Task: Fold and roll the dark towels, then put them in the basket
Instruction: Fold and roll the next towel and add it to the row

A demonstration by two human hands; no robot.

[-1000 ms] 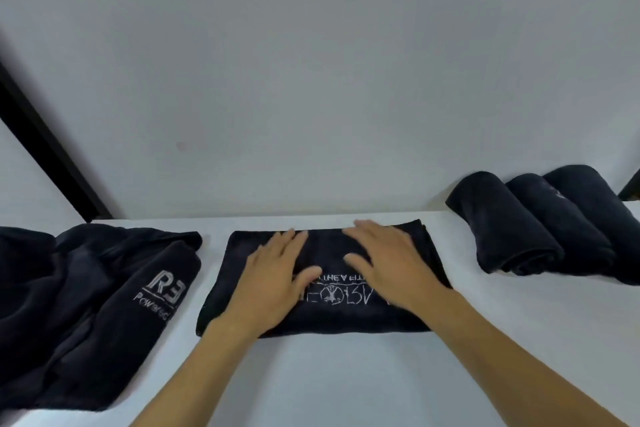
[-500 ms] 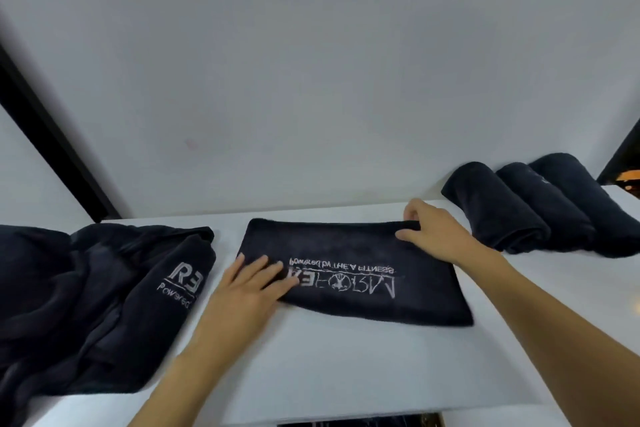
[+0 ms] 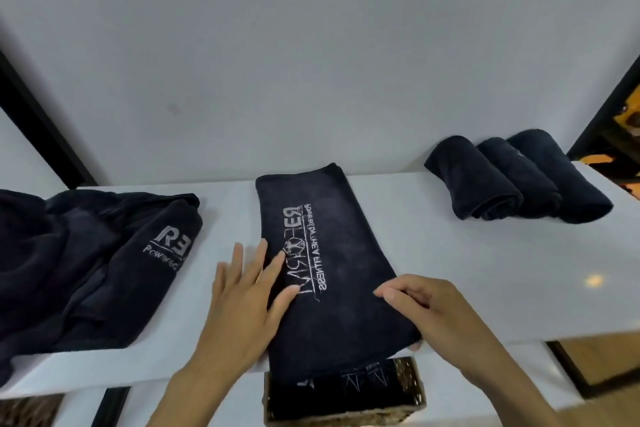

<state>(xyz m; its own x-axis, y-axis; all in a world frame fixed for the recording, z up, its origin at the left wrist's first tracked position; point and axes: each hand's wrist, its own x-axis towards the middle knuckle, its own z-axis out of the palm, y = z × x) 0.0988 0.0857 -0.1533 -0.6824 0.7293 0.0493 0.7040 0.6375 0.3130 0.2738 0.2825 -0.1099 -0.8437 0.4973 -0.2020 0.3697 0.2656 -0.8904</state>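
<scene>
A folded dark towel [image 3: 332,253] with pale lettering lies lengthwise on the white shelf [image 3: 485,270], its near end hanging over the front edge. My left hand [image 3: 249,298] lies flat with straight fingers on the towel's left edge. My right hand [image 3: 426,305] grips the towel's near right corner, fingers curled on top and a fingertip showing underneath. Below the shelf's front edge stands a woven basket [image 3: 412,388] with dark towels inside, partly hidden by the hanging end.
Three rolled dark towels [image 3: 512,180] lie side by side at the shelf's back right. A heap of unfolded dark towels [image 3: 86,260] covers the shelf's left end. A pale wall rises right behind the shelf. Black frame posts stand at far left and right.
The towel has been turned from lying crosswise to lengthwise, its near end now over the shelf edge. My right hand came from the far right corner to the near right corner.
</scene>
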